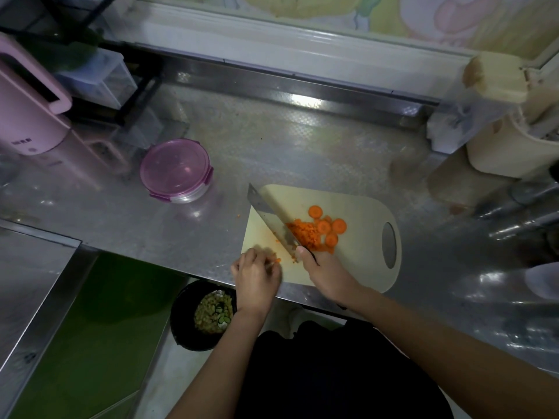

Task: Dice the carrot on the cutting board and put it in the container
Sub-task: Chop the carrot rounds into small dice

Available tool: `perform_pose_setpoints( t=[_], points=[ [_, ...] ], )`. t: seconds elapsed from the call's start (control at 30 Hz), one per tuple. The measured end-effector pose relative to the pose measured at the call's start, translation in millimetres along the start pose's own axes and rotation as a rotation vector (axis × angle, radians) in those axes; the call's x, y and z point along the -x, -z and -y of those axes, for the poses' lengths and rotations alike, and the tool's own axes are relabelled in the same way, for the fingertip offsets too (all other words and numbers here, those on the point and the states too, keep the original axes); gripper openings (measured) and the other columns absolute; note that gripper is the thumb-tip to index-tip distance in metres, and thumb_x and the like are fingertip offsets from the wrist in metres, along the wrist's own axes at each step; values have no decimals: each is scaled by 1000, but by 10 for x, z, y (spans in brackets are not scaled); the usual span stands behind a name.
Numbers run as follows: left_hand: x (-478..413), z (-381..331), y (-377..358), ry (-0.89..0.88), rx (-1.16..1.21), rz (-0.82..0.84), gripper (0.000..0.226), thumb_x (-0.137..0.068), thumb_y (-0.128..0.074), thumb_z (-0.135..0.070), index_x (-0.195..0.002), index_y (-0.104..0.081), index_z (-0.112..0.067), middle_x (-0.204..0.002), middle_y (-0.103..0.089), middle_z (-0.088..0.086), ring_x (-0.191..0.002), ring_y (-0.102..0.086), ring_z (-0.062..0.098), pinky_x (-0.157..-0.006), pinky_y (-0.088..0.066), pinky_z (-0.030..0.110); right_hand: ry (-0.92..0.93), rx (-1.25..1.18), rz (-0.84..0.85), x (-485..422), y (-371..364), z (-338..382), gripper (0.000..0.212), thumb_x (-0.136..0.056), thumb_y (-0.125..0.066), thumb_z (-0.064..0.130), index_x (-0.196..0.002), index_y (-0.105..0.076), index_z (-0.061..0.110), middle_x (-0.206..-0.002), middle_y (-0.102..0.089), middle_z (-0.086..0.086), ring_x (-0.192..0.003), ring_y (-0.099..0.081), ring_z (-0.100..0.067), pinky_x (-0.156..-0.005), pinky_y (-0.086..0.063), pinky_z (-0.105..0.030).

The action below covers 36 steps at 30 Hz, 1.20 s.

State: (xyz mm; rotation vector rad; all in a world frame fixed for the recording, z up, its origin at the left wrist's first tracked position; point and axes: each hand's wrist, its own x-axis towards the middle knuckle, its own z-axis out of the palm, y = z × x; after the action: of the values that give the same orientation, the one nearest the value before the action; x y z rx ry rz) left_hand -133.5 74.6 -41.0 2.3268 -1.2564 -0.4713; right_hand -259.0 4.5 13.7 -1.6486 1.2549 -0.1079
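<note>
A pale cutting board (360,207) lies near the counter's front edge. On it sit a heap of diced carrot (304,232) and several round carrot slices (328,226) to its right. My right hand (325,272) grips the handle of a cleaver (267,216), whose blade rests on the board left of the dice. My left hand (257,278) is at the board's front left corner, fingers curled over a few small carrot bits (276,260). A round container with a closed purple lid (175,170) stands on the counter to the left.
The steel counter (302,140) holds a pink kettle (27,113) at far left and a cream bin (511,146) at far right. A black bin (201,316) with scraps stands on the floor below the counter edge. A white dish (544,279) sits at the right.
</note>
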Motion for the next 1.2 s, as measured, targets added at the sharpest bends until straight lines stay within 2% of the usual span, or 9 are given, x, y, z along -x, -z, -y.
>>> perform_pose_setpoints(
  t=[0.1,0.2,0.27,0.43,0.6,0.73,0.9,1.03,1.2],
  points=[
    [-3,-14,27,0,46,-10,14,-76,-67,-16,-89,-65,-13,-95,-59,6,-99,-53,26,-82,-22,29,34,8,34,54,-33,-1,30,-101,-37,33,-86,-59,18,-75,-57,2,-78,-51,-12,-70,-32,-23],
    [-14,1,43,7,76,-14,9,-75,-67,-13,-83,-64,-11,-93,-59,5,-97,-55,26,-80,-21,27,127,16,12,86,-86,4,33,-100,-40,26,-120,-60,9,-117,-63,-12,-111,-54,-21,-92,-37,-24],
    [-23,9,53,18,77,-6,4,-76,-65,-12,-79,-65,-10,-91,-59,6,-95,-55,26,-80,-22,27,154,23,-4,99,-122,9,35,-100,-40,24,-122,-58,4,-122,-61,-16,-117,-52,-27,-97,-36,-28],
    [-34,24,51,9,41,13,6,-80,-63,-16,-80,-66,-11,-92,-59,6,-95,-55,26,-81,-25,31,57,76,25,61,-213,-44,45,-101,-36,34,-110,-61,-2,-103,-64,-24,-100,-58,-34,-84,-42,-35],
    [-49,34,48,2,14,23,10,-83,-63,-18,-82,-68,-10,-93,-60,7,-95,-55,25,-83,-26,29,21,152,27,20,-300,-48,48,-100,-35,40,-87,-59,1,-68,-54,-9,-74,-56,-30,-64,-37,-34],
    [-60,33,37,-16,26,28,9,-80,-66,-13,-78,-67,-4,-87,-59,14,-89,-54,32,-81,-38,37,56,128,5,-49,-289,1,52,-99,-35,42,-98,-64,-1,-91,-67,-19,-89,-62,-32,-78,-47,-38],
    [-60,8,34,-70,129,47,6,-81,-62,-3,-85,-64,0,-91,-53,16,-88,-53,32,-80,-46,40,45,108,-25,-69,-192,-7,52,-98,-35,43,-96,-65,1,-92,-67,-16,-90,-61,-28,-83,-46,-39],
    [-44,-172,83,-139,212,154,17,-87,-54,-10,-103,-56,-8,-109,-54,7,-91,-56,28,-73,-46,37,65,-14,-97,2,-4,24,34,-101,-38,31,-110,-64,11,-90,-56,4,-91,-49,-11,-75,-31,-19],
    [-161,-325,122,-219,128,59,19,-86,-56,-13,-105,-55,-11,-99,-62,7,-92,-56,29,-77,-35,33,20,13,-216,-64,307,-81,36,-100,-35,37,-69,-49,26,-61,-47,10,-63,-46,-9,-67,-29,-24]
  ],
)
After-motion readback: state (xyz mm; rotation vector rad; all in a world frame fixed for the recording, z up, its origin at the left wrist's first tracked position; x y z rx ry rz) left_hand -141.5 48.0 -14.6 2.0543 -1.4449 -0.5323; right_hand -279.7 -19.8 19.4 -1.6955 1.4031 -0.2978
